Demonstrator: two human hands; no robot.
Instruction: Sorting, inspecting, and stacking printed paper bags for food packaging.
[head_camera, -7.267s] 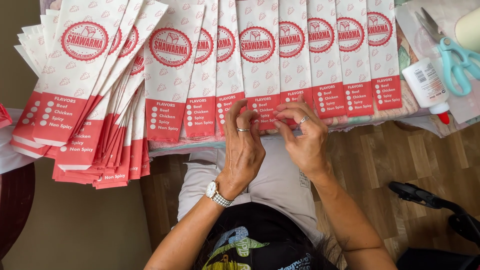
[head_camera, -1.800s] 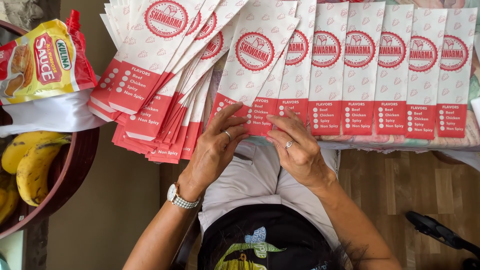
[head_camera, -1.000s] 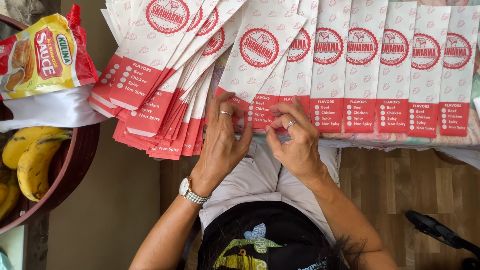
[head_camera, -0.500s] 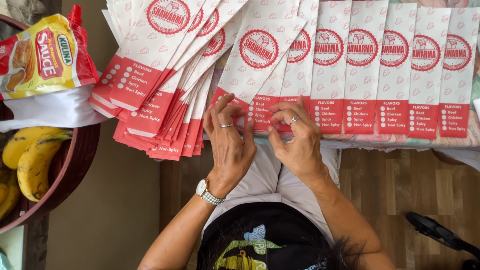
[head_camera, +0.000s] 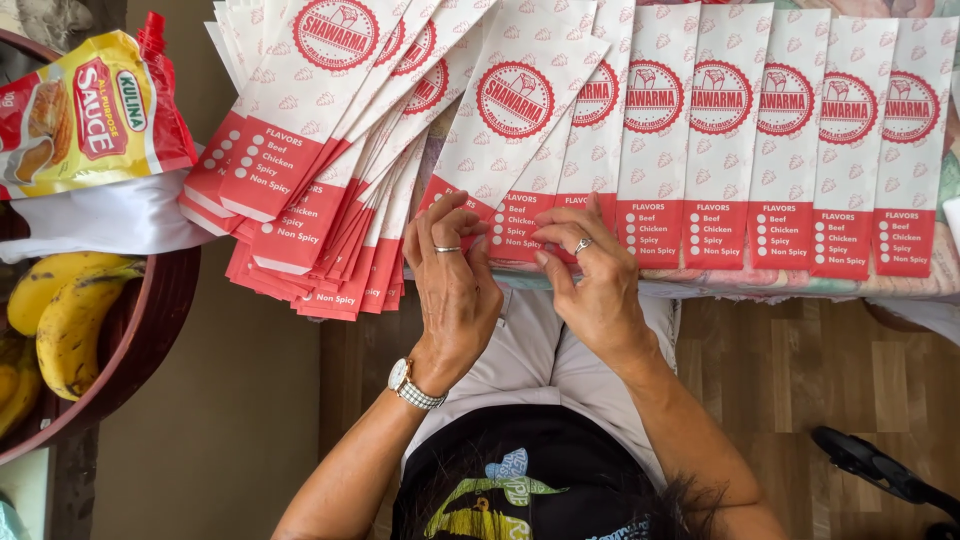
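Head view, looking down at two bare hands at a table edge. The left hand (head_camera: 455, 285) is half open, its fingers loosely curled with the tips on the red lower end of a paper bag (head_camera: 500, 120) that lies tilted over its neighbours. The right hand (head_camera: 592, 282) is just beside it, thumb and forefinger drawn together, pinching the lower edge of the same bag or of the next one under it; which of the two cannot be told. Each hand wears a ring, and a watch (head_camera: 412, 385) sits on the left wrist.

To the right of the hands, a row of bags (head_camera: 790, 150) lies flat and overlapping, red ends toward the person, on a patterned cloth (head_camera: 760, 285) that covers the table. To the left of the hands, a fanned stack of bags (head_camera: 320, 180) overhangs the table edge. Farther left are a yellow and red sauce pouch (head_camera: 85, 105), a white cloth (head_camera: 110, 215) under it, and a dark bowl (head_camera: 150, 320) holding bananas (head_camera: 70, 315). Below the hands are the person's lap and a wooden floor (head_camera: 850, 370); a black object (head_camera: 880, 470) lies at lower right.

Compared with half a second ago, the left hand lies slightly lower and the fingers of both hands have closed a little toward each other; the bags, pouch and bowl lie as before.
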